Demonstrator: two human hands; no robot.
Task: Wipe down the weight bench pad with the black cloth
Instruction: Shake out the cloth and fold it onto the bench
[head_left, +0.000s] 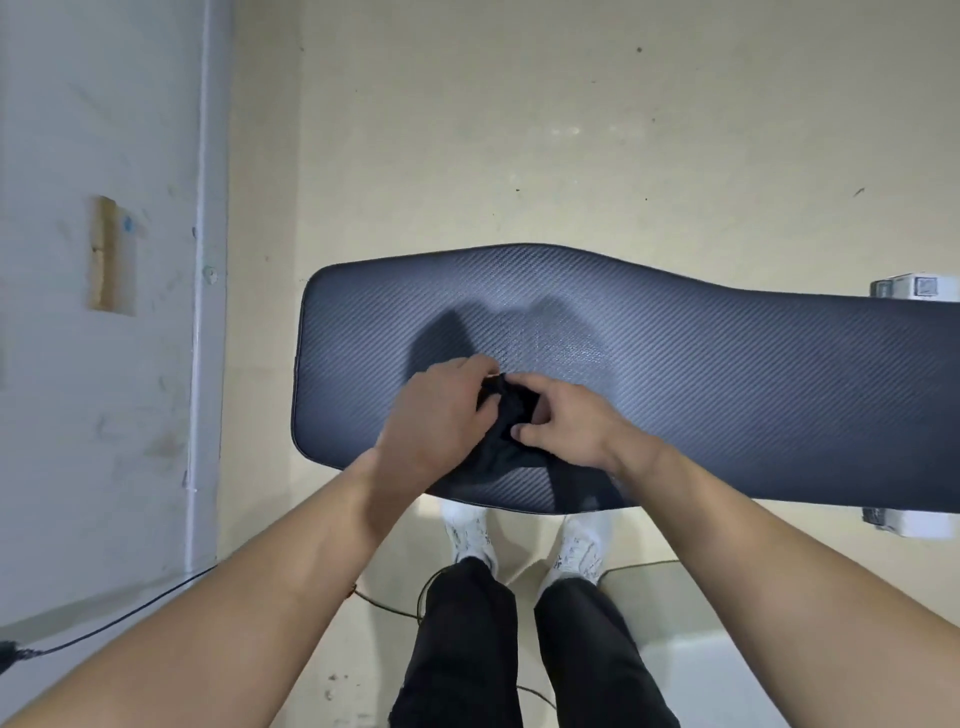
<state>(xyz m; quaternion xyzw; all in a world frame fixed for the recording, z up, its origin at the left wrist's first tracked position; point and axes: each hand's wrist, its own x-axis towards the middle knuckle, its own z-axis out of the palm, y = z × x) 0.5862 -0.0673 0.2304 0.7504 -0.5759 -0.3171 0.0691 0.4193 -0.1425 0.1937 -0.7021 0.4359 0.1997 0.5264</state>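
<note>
We stand on a pale floor (571, 130), with a grey wall (104, 156) on our left and a thin cable (130, 613) trailing along its foot. Nearest us, our white shoes (470, 535) sit just under the near edge of the pad.

Above them our hands come together over the pad's near-left part. The left hand (431, 415) curls round the cloth from one side. The right hand (566, 421) pinches it from the other, thumb and fingers closed on the fabric. The cloth (506, 405) is bunched into a small dark wad between them. We cannot tell whether it rests on the pad or hangs just above it.

The pad (727, 374), dark and ribbed, runs away to our right, where white frame ends (914, 288) show past its edges.

We judge this to be the gathering step: we are shaping the cloth into a wad, and the wiping proper is not yet under way. The next move calls for one palm to flatten the wad onto the pad, press down, and sweep in long overlapping strokes from the left end towards the right, reaching the far edge too.
</note>
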